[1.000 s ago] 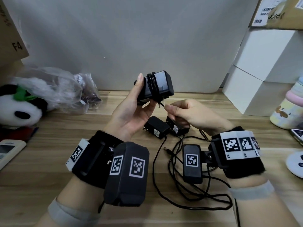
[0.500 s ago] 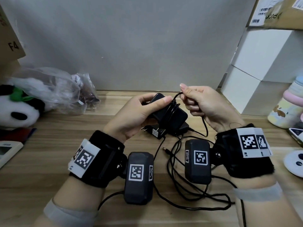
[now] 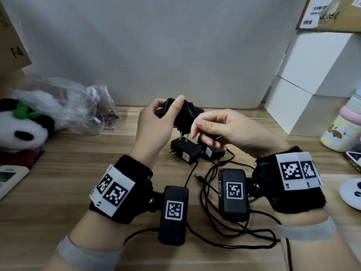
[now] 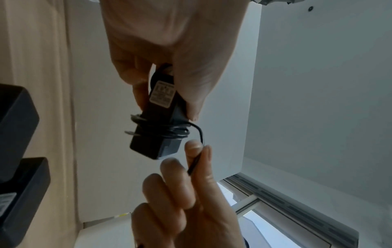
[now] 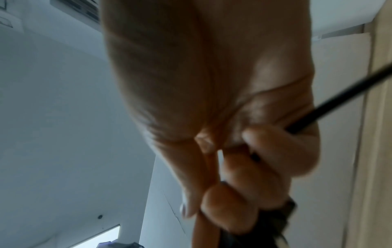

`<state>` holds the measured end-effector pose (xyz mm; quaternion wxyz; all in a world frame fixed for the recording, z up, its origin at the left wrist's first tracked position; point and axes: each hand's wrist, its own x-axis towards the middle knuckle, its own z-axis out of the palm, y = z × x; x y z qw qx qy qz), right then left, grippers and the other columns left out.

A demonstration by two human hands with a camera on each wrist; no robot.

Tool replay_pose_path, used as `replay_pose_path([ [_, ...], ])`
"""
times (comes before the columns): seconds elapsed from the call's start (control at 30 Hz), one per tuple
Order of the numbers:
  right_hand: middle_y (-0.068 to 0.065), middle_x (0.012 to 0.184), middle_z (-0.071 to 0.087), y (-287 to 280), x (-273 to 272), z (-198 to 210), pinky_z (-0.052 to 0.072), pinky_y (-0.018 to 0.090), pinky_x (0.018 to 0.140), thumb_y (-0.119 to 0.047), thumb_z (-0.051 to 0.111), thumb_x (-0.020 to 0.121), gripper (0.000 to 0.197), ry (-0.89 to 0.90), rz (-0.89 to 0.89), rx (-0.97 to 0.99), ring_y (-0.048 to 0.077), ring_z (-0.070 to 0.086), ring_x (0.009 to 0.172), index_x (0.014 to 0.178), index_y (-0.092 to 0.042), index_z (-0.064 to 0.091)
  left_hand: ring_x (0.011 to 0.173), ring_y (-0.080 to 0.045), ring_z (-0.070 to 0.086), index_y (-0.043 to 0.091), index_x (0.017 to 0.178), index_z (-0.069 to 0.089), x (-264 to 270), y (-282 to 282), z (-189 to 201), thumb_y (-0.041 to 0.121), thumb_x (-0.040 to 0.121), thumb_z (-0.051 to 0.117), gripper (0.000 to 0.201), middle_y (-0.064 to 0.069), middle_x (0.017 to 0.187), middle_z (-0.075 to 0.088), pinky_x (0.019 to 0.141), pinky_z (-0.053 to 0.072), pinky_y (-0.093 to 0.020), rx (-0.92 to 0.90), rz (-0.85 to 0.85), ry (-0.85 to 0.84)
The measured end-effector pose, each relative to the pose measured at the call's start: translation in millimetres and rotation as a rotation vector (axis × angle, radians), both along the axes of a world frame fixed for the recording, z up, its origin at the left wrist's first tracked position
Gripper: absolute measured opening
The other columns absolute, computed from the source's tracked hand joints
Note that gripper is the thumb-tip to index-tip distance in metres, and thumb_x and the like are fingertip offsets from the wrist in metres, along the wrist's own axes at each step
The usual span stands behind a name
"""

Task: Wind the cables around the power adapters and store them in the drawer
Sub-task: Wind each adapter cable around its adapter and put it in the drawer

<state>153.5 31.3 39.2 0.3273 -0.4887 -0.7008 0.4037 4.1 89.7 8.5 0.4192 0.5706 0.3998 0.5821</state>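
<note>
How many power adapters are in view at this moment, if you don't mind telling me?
3. One adapter is held up in the left hand, with cable wound round it. Two adapters lie on the table below: one in front, one partly hidden under the right hand. More may be hidden.
</note>
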Motion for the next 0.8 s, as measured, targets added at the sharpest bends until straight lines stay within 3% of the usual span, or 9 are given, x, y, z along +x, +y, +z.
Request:
replay_pose_path([
  [0.07,-0.003,0.054,0.045,0.6,-2.3,-2.0,0.032,0.016,0.043,-0.030,0.047,0.094,0.028,-0.038,0.033,-0.027,0.008,0.039,0.045,0.078,-0.017,0.066,0.053,0.003,0.059,0.013,0.084,0.062,-0.6,0.7,0.8,0.040,0.087,0.063,0.027,0.010,0.064,0.062,0.048,0.043,-0.013,-0.103,-0.022,-0.093],
  [0.17,-0.006,0.051,0.045,3.6,-2.1,-6.6,0.032,0.014,0.044,-0.029,0.047,0.094,0.029,-0.069,0.015,-0.056,0.006,0.039,0.044,0.077,-0.017,0.067,0.058,-0.002,0.064,0.012,0.087,0.062,-1.3,3.0,2.5,0.039,0.085,0.066,0.028,0.003,0.074,0.065,0.055,0.051,-0.019,-0.263,-0.099,-0.287],
  [0.33,-0.003,0.052,0.045,5.8,5.5,-9.8,0.030,0.020,0.049,-0.042,0.054,0.080,0.031,-0.048,-0.018,-0.088,0.009,0.038,0.047,0.072,-0.017,0.070,0.065,-0.009,0.068,0.006,0.102,0.061,-2.8,4.7,6.7,0.039,0.084,0.067,0.038,-0.004,0.082,0.067,0.060,0.055,-0.022,-0.414,-0.197,-0.493],
  [0.47,-0.005,0.052,0.043,8.0,8.5,-11.3,0.027,0.025,0.050,-0.037,0.054,0.086,0.030,-0.017,-0.055,-0.066,0.010,0.036,0.048,0.071,-0.016,0.068,0.069,-0.013,0.068,0.009,0.086,0.065,-3.3,4.3,8.4,0.039,0.084,0.065,0.030,-0.006,0.082,0.067,0.055,0.054,-0.019,-0.468,-0.282,-0.560],
  [0.57,-0.006,0.053,0.043,9.1,11.0,-11.0,0.026,0.025,0.052,-0.041,0.058,0.082,0.029,-0.012,-0.125,-0.035,0.011,0.036,0.051,0.068,-0.017,0.066,0.060,-0.011,0.062,0.012,0.084,0.065,-4.1,0.8,10.3,0.045,0.085,0.061,0.033,-0.003,0.072,0.064,0.045,0.050,-0.014,-0.496,-0.380,-0.497],
  [0.63,0.005,0.060,0.047,9.0,14.3,-11.7,0.027,0.025,0.053,-0.048,0.063,0.074,0.037,-0.044,-0.160,-0.017,0.017,0.036,0.054,0.070,-0.012,0.068,0.056,-0.008,0.055,0.016,0.084,0.065,-6.0,-1.6,10.0,0.052,0.079,0.060,0.037,0.000,0.069,0.060,0.042,0.046,-0.012,-0.489,-0.470,-0.393],
  [0.7,0.014,0.066,0.048,9.5,16.9,-13.4,0.026,0.026,0.054,-0.046,0.069,0.074,0.039,-0.051,-0.181,-0.009,0.021,0.034,0.056,0.075,-0.007,0.069,0.065,-0.010,0.050,0.019,0.086,0.064,-7.4,-3.5,9.1,0.056,0.070,0.061,0.041,-0.002,0.079,0.056,0.049,0.042,-0.016,-0.453,-0.549,-0.269],
  [0.8,-0.001,0.051,0.043,10.7,20.5,-12.4,0.022,0.022,0.048,-0.035,0.065,0.078,0.031,0.046,-0.267,0.004,0.011,0.028,0.048,0.055,-0.015,0.067,0.072,-0.013,0.053,0.018,0.087,0.064,-9.4,-8.9,10.8,0.049,0.068,0.061,0.037,-0.002,0.081,0.060,0.061,0.044,-0.021,-0.408,-0.649,-0.123],
])
